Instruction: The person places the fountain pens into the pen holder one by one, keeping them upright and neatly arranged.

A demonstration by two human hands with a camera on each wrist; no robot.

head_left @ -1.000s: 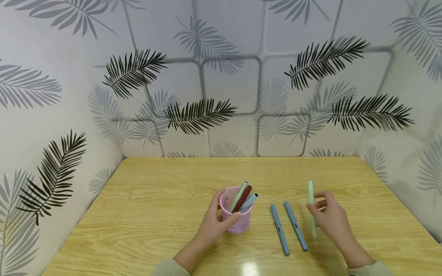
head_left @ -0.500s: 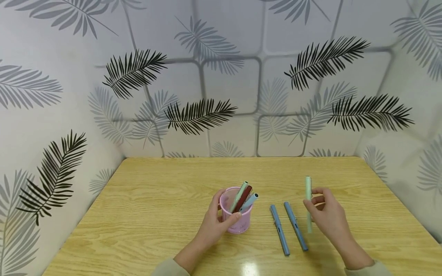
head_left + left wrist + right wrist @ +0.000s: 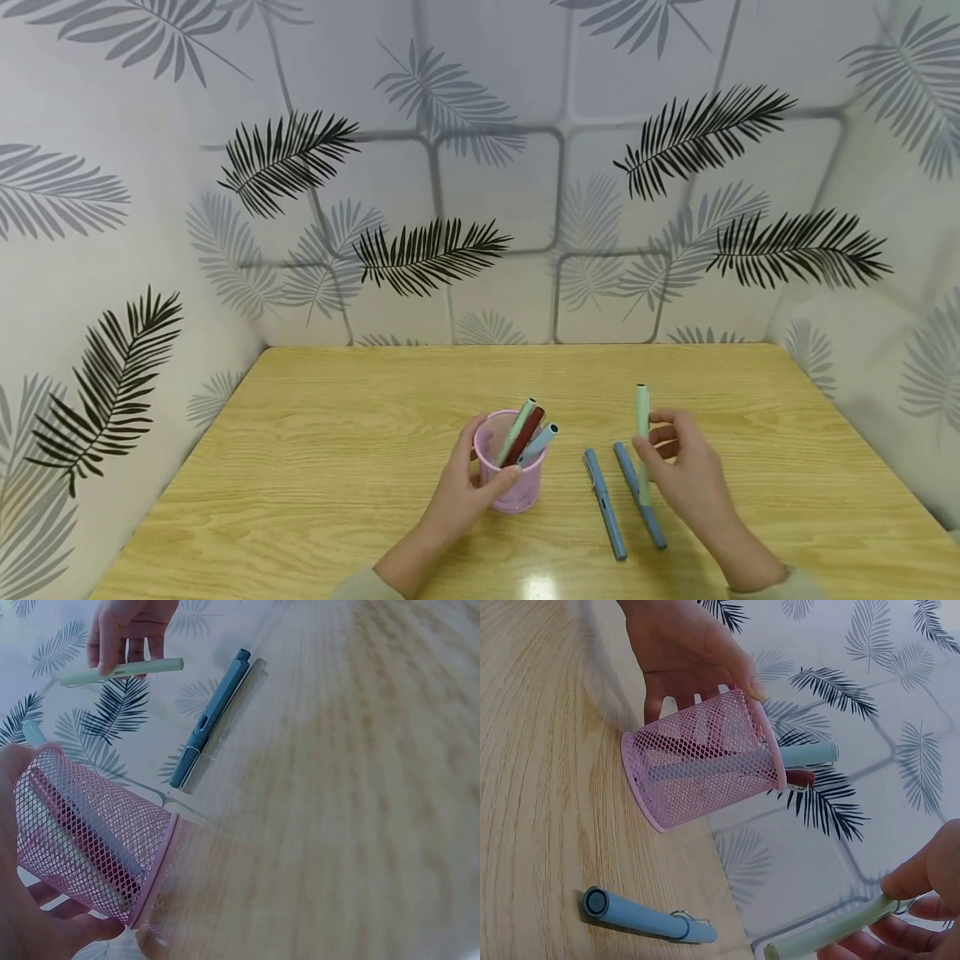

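Observation:
My left hand (image 3: 467, 490) grips a pink mesh pen holder (image 3: 517, 493) around its side, thumb near the rim. Inside it lean a light green pen (image 3: 516, 431), a dark red pen (image 3: 529, 429) and a light blue pen (image 3: 540, 442). My right hand (image 3: 686, 462) pinches another light green pen (image 3: 642, 417) upright between thumb and fingers. In the head view that pen overlaps one of two blue pens (image 3: 654, 527) lying on the table. The other blue pen (image 3: 606, 507) lies closer to the holder. The right wrist view shows the pinched green pen (image 3: 829, 934) at lower right.
The wooden table (image 3: 337, 433) reaches back to a wall (image 3: 495, 308) with a feather-leaf pattern. Similar patterned panels stand on the left and right sides. Light glares off the table's front edge area.
My right hand has moved left with the green pen, from beside the blue pens to over the right one. The left hand still grips the pen holder. The head view has shifted slightly.

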